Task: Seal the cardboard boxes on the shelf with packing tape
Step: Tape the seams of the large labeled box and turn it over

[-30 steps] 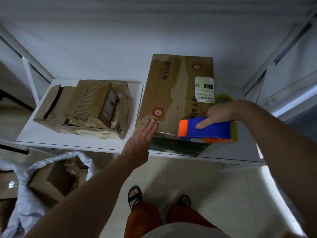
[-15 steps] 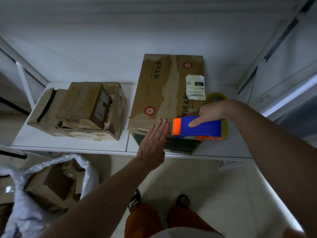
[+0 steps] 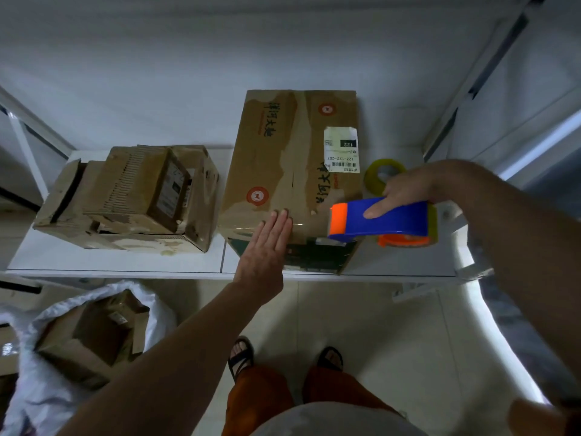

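Currently left hand flat on tall box, right hand gripping tape dispenser; tape may wrinkle if box shifts.

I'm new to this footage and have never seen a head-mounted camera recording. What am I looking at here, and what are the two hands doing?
There is no machine: a person wears one wide-angle camera on the head, looking down past their own arms, legs and sandalled feet. In front is a white shelf. On it lie a tall cardboard box bearing a shipping label, a battered box to its left, and a spare tape roll to the right. The left hand, fingers straight, presses flat on the tall box's near edge. The right hand grips a blue and orange tape dispenser at that same end. On the floor, a white bag holds more cardboard.
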